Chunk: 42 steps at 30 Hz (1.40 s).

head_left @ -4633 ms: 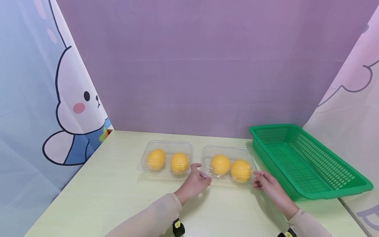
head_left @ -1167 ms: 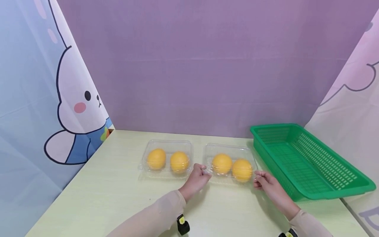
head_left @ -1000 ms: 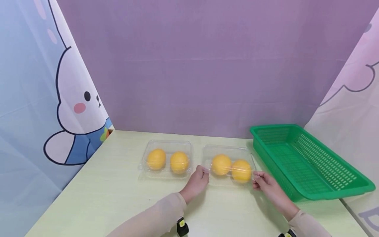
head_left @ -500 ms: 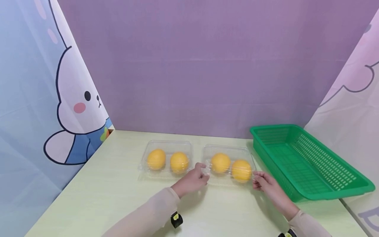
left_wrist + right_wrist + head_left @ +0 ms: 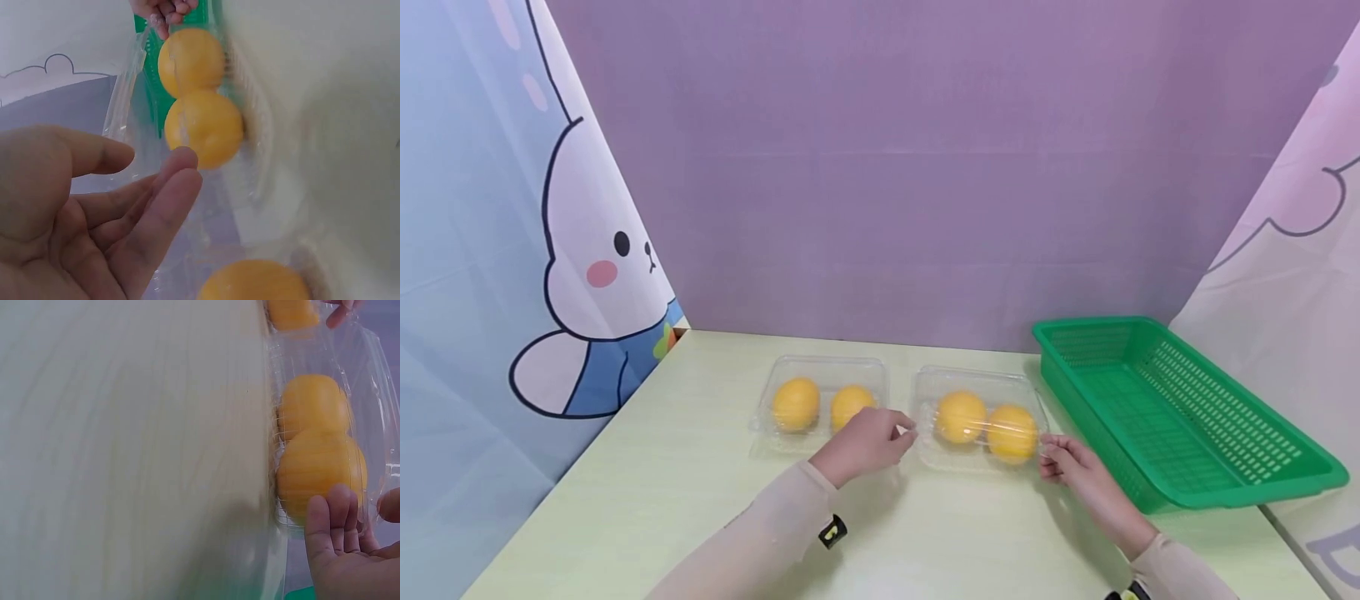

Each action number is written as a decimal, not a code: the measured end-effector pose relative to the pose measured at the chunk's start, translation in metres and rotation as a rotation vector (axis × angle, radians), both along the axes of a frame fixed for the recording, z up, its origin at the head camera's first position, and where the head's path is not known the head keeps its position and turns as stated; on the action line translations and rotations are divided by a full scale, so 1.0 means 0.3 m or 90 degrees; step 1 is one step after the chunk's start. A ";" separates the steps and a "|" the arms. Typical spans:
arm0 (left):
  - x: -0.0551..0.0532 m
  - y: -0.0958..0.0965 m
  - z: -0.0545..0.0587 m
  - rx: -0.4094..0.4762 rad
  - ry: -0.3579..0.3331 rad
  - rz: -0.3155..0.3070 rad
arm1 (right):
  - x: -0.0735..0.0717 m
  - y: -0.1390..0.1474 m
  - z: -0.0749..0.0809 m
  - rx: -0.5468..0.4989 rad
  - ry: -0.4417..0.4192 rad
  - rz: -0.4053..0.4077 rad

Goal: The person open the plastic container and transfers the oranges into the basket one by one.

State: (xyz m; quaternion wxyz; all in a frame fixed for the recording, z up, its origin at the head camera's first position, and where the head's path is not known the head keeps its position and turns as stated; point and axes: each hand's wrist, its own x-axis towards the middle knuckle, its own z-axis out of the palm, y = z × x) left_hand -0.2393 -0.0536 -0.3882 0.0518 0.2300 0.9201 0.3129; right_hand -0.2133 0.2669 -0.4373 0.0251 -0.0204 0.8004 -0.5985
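Two beige sleeves [image 5: 752,533] come in at the near side, cut off by the bottom edge, as is a black wrist device [image 5: 1138,590] on the right. The left hand [image 5: 865,442] holds nothing: in its wrist view, thumb and fingers stand clearly parted. It overlaps the near right corner of the left container [image 5: 831,367]; whether it touches the plastic I cannot tell. The right hand [image 5: 1071,462] pinches the right end of the right container [image 5: 973,379] between thumb and fingers. That container, clear plastic, sits on the pale table [image 5: 625,517] with two round orange fruits [image 5: 962,417] touching each other inside. The left container carries two more fruits [image 5: 796,405], set apart, one partly hidden by the left hand. Clear plastic makes it hard to say how fully either is closed. Just beside the right container, reaching farther back, a green basket [image 5: 1240,497] shows slotted walls. At the back hangs a purple cloth [image 5: 925,167], its top cut off; a rabbit print [image 5: 595,242] on the left is cropped above too.
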 end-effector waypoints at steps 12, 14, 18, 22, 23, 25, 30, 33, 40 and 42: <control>-0.013 -0.006 0.009 -0.069 0.215 0.022 | -0.001 -0.003 0.007 0.005 -0.010 -0.003; -0.015 -0.006 0.010 -0.062 0.242 0.013 | 0.000 -0.003 0.009 0.004 -0.012 -0.004; -0.025 -0.004 0.012 -0.031 0.284 -0.014 | -0.003 -0.004 0.009 -0.007 -0.018 -0.012; -0.037 -0.002 0.021 0.006 0.291 -0.018 | -0.013 -0.004 0.007 -0.045 -0.031 -0.026; -0.040 0.000 0.024 0.014 0.291 -0.017 | -0.015 -0.004 0.008 -0.053 -0.036 -0.029; -0.046 0.001 0.031 0.023 0.291 -0.016 | -0.018 -0.003 0.009 -0.058 -0.043 -0.033; -0.060 0.000 0.042 0.030 0.282 -0.016 | -0.020 0.000 0.011 -0.057 -0.046 -0.026; -0.070 0.002 0.047 0.039 0.261 -0.011 | -0.019 -0.001 0.011 -0.053 -0.041 -0.023; -0.110 0.018 0.071 0.088 0.216 -0.001 | -0.003 0.001 0.002 0.036 -0.002 -0.013; -0.127 0.026 0.079 0.106 0.212 0.002 | -0.004 -0.001 -0.001 0.038 0.008 -0.017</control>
